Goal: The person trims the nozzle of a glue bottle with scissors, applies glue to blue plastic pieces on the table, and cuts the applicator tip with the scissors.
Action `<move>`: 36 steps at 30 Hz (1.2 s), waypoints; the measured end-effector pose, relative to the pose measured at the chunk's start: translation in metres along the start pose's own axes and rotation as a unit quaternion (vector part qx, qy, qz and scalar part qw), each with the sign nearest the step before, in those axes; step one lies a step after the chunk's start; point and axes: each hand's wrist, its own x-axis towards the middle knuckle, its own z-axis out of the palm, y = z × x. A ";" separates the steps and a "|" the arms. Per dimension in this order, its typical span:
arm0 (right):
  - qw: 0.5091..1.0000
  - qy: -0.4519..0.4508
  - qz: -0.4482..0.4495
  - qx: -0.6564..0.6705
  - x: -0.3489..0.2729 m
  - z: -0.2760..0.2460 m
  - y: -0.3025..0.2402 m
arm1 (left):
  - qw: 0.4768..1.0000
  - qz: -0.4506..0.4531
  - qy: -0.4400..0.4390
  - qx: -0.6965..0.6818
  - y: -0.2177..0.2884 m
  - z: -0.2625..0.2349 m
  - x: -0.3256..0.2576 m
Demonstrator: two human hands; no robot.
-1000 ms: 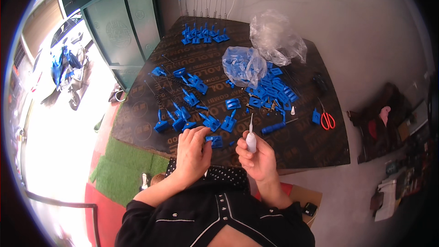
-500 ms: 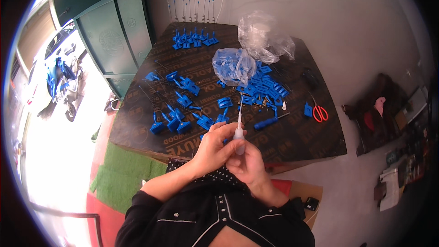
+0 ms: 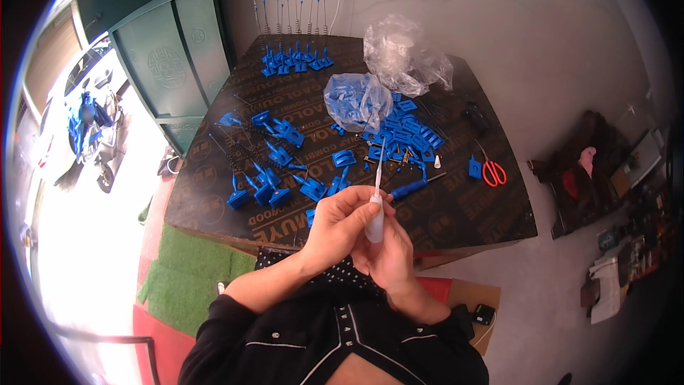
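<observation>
My left hand (image 3: 336, 227) pinches a small whitish squeeze bottle (image 3: 374, 225) near its shoulder, thumb over the front. A long thin white nozzle rises from the bottle and points away from me. My right hand (image 3: 389, 251) is curled around the bottle's lower right side, its fingers partly hidden behind it. Beyond the nozzle tip lies a heap of blue plastic parts (image 3: 407, 130) with small metal pieces. A blue-handled screwdriver (image 3: 409, 188) and a small white cone-shaped cap (image 3: 437, 162) lie right of the hands.
Blue pieces with springy wires (image 3: 261, 189) lie left on the dark table (image 3: 470, 217); more stand at the far edge (image 3: 296, 59). Clear plastic bags (image 3: 356, 102) sit behind the heap. Red-handled scissors (image 3: 493, 173) lie at right. A green door (image 3: 167, 64) stands at left.
The bottle has shifted slightly right, and more of its body shows. My right thumb has come off its front; my left thumb now presses there. The whole view has shifted slightly.
</observation>
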 end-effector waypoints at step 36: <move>0.939 -0.072 -0.208 -0.264 0.008 -0.024 -0.070 | 0.994 -0.021 -0.089 0.057 -0.012 0.012 -0.006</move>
